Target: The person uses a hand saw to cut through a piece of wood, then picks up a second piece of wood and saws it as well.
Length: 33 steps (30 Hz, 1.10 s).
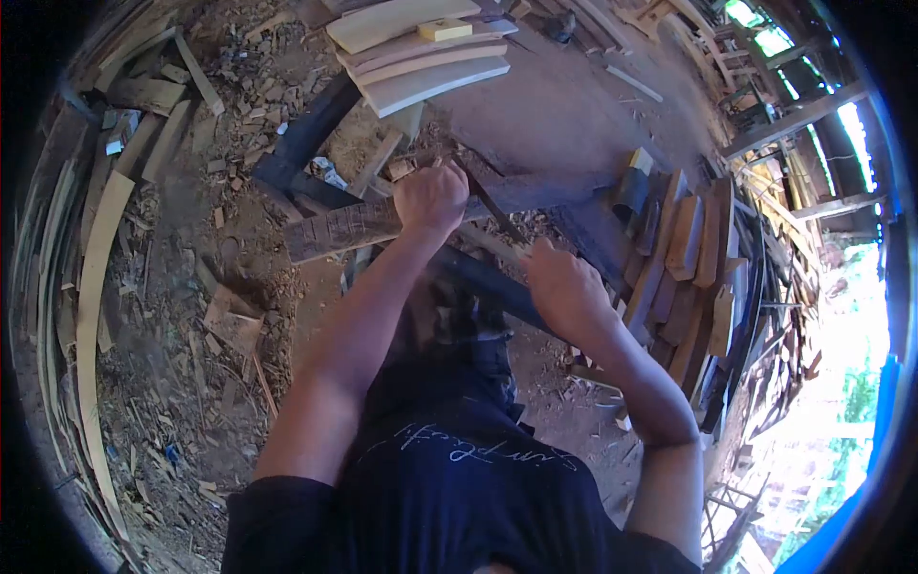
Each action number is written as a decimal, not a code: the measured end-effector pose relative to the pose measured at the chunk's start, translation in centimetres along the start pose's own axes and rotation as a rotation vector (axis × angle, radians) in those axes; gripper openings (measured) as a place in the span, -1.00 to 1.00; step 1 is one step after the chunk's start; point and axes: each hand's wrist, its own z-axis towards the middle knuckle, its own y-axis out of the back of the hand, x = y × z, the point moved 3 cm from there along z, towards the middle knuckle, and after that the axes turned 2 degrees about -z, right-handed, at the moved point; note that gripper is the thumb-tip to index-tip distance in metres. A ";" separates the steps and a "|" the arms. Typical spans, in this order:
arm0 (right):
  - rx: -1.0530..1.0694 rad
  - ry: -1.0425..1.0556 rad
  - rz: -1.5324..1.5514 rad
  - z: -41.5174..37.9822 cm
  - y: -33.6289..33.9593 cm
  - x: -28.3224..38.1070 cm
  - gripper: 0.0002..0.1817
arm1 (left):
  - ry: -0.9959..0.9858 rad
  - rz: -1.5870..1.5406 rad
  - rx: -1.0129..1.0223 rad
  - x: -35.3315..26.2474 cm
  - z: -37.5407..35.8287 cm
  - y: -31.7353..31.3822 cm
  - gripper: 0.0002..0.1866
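Across plank, dark strip — between fingers

You can see one piece of lettering: a line of thin, white, handwritten-style script across the chest of the black shirt you are wearing. The letters follow the bend of the cloth in a shallow curve, and they face you upside down, with the first letter toward your right side. Your view of them is poor, with folds and glare breaking up the strokes, but the word seems to be "Simplicity", starting with "Simp". You get its middle and ending less clearly, as the letters there run into loose loops.
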 end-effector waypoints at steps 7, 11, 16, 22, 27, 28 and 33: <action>-0.166 0.001 0.171 5.5 -2.1 1.7 -0.72 | 0.024 0.004 0.056 -0.5 0.3 1.0 -0.52; -0.148 0.037 0.045 2.5 -1.6 0.6 -0.80 | 0.054 0.010 0.096 -0.3 0.5 0.4 -0.47; -0.073 -0.018 0.057 0.4 -0.7 -0.1 -0.81 | 0.000 0.017 0.089 -0.3 0.4 0.3 -0.44; -0.282 0.056 0.038 3.1 -2.0 0.9 -0.81 | -0.082 0.051 -0.046 -0.2 0.1 -0.5 -0.47; -0.172 0.004 0.122 -2.2 0.4 -0.6 -0.79 | -0.066 0.096 -0.021 -0.6 0.2 0.1 -0.46; -0.181 0.049 0.081 -1.4 -0.2 -0.6 -0.79 | -0.071 0.100 -0.026 -0.6 0.2 0.1 -0.46; -0.233 -0.030 0.155 2.5 -2.1 1.7 -0.77 | -0.046 0.189 -0.014 -0.4 0.5 -0.3 -0.45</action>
